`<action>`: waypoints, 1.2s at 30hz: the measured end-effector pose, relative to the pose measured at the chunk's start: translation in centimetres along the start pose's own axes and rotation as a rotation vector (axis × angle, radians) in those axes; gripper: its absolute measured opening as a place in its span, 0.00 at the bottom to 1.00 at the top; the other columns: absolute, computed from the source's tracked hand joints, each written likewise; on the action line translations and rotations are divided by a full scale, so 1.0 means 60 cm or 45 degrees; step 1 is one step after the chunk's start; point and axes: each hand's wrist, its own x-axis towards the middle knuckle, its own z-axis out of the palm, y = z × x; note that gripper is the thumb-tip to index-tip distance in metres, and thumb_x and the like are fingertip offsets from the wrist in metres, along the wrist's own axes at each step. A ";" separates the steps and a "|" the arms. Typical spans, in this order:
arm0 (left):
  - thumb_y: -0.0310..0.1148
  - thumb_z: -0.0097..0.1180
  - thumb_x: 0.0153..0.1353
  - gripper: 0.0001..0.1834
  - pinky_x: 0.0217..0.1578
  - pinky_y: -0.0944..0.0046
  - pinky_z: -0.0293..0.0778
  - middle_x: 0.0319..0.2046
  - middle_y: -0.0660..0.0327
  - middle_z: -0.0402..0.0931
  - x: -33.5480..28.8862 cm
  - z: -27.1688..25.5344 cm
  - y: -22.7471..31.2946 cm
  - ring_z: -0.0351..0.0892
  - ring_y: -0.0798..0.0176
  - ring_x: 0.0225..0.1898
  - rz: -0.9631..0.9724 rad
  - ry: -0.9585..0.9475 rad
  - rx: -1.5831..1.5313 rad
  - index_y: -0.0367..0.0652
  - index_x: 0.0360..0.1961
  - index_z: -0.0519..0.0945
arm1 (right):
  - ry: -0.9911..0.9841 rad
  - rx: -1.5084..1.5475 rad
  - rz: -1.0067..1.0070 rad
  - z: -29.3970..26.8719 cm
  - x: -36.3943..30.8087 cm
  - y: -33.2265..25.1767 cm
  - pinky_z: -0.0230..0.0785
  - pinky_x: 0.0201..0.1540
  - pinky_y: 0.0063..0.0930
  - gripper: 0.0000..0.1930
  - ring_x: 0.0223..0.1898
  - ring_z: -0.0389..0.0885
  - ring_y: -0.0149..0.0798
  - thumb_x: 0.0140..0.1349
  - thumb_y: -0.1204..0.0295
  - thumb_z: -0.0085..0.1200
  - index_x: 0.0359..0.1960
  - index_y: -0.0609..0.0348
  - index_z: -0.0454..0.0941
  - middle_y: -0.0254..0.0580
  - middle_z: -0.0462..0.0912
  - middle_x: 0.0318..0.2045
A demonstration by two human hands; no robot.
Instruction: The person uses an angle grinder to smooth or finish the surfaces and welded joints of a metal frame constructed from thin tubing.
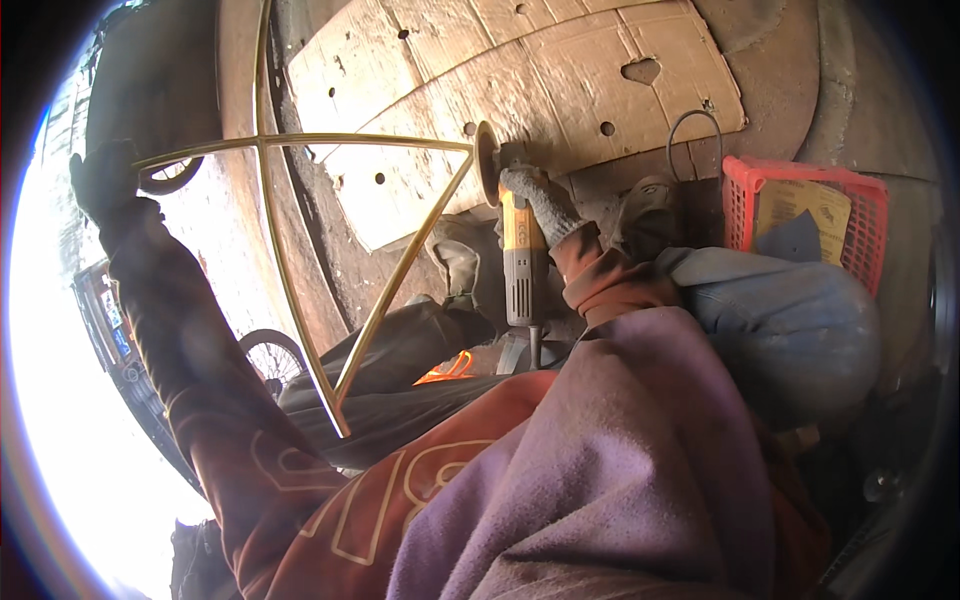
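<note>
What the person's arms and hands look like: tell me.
The right hand wears a fuzzy grey glove. The left hand is too shadowed to describe. The right sleeve is rust-brown, bunched toward the wrist; the left sleeve, reddish-brown, darkens toward its cuff and bears pale outlined markings.

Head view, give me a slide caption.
Right hand holds a grinder at the gold-coloured frame the left hand grips.
</note>
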 end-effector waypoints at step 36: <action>0.34 0.58 0.58 0.06 0.36 0.62 0.72 0.28 0.62 0.76 0.053 -0.382 0.028 0.77 0.63 0.32 -0.213 0.554 -0.467 0.45 0.34 0.79 | -0.463 0.033 -0.217 0.174 -0.090 -0.039 0.79 0.30 0.32 0.20 0.27 0.84 0.35 0.59 0.63 0.66 0.50 0.58 0.79 0.40 0.84 0.32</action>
